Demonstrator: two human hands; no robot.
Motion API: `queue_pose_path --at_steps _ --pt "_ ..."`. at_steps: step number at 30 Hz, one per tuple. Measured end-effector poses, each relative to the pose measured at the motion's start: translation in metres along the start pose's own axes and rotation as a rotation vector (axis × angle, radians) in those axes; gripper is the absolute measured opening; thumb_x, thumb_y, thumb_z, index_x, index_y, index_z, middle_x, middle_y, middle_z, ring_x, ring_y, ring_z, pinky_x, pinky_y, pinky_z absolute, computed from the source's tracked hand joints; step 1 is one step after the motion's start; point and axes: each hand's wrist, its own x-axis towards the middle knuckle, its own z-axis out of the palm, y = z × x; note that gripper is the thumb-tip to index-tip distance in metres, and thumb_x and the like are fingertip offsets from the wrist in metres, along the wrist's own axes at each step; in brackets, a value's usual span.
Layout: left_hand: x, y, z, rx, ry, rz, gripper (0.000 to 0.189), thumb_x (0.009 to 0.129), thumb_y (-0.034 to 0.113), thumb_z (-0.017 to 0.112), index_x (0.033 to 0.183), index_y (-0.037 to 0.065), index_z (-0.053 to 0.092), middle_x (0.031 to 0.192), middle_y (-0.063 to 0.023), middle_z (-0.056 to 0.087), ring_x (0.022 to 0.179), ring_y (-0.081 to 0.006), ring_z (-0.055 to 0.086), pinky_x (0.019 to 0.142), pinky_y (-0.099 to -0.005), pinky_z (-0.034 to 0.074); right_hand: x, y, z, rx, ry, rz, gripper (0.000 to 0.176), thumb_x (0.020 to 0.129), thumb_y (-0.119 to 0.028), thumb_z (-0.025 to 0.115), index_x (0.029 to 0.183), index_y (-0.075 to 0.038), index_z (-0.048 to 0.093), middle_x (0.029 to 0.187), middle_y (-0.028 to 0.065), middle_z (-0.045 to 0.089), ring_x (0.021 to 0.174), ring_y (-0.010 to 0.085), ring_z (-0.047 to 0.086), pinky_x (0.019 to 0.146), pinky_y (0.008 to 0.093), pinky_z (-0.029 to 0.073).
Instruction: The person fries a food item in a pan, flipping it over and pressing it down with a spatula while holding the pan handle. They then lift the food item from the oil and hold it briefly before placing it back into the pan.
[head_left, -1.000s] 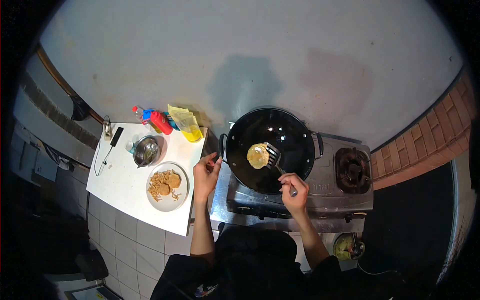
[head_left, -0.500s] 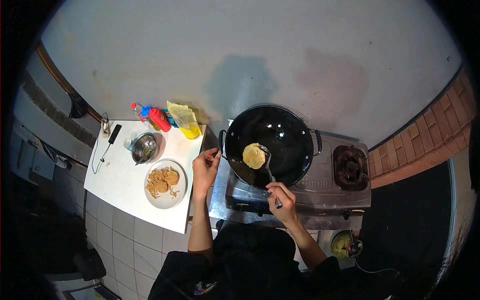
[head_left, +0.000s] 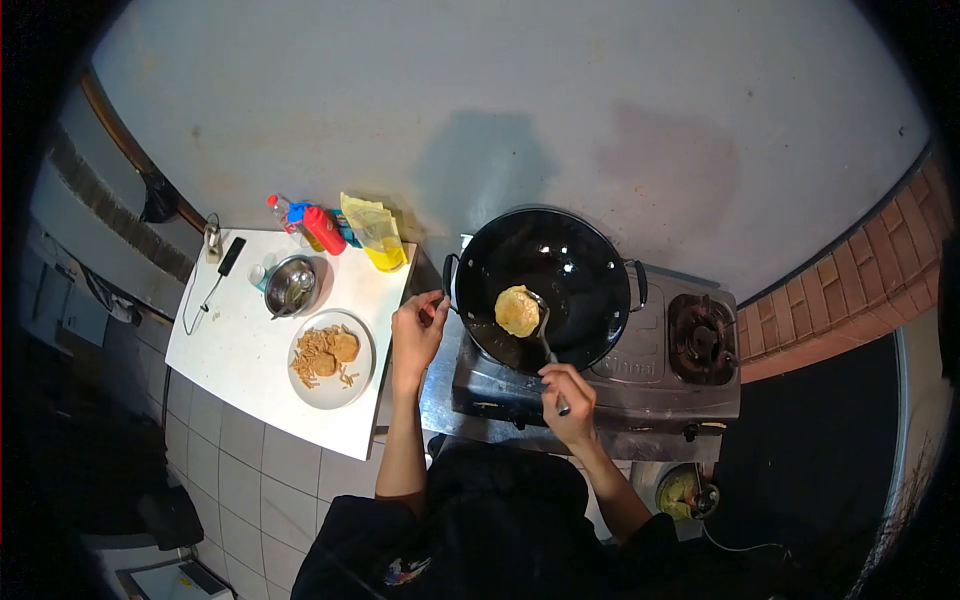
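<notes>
Your right hand point(head_left: 568, 398) has pulled in toward you, grip clamped on the spatula point(head_left: 545, 338), blade now at the right edge of the patty point(head_left: 517, 310). Patty still sits mid-wok point(head_left: 572, 255), not lifted. Left hand point(head_left: 418, 335) stays clamped on the wok handle point(head_left: 446, 292).

So the white table point(head_left: 250, 370) had a plate point(head_left: 358, 375) sitting near its front edge. Just behind the plate was a steel bowl point(head_left: 272, 290), and behind and left of the plate lay a black gadget point(head_left: 231, 257) with its cable trailing. Further back from the plate, along the wall, stood a red bottle point(head_left: 325, 230), a clear bottle point(head_left: 283, 212) and a yellow bag point(head_left: 375, 235). Right of the plate, off the table, a steel stove point(head_left: 640, 385) carried the black wok point(head_left: 570, 270).
</notes>
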Motion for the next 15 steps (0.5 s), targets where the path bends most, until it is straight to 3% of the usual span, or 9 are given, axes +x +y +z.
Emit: queue_pose_path --at_steps 2,15 --pt "0.0 -0.001 0.002 -0.015 -0.008 -0.044 0.024 0.082 0.014 0.07 0.098 -0.003 0.068 0.061 -0.0082 0.056 0.051 -0.0124 0.05 0.051 -0.027 0.041 0.003 0.004 0.0 0.046 0.104 0.08 0.014 0.07 0.012 0.051 0.081 0.005 0.056 0.084 0.0155 0.063 0.068 0.0242 0.062 0.06 0.0283 0.048" --pt "-0.009 0.011 0.002 0.082 -0.034 -0.049 0.033 0.079 0.016 0.071 0.106 -0.003 0.065 0.065 -0.0108 0.056 0.052 -0.0202 0.054 0.053 -0.0325 0.043 0.023 -0.001 0.0 -0.028 0.099 -0.025 0.011 0.07 0.011 0.053 0.08 0.007 0.057 0.083 0.016 0.062 0.065 0.0242 0.061 0.058 0.0301 0.048"
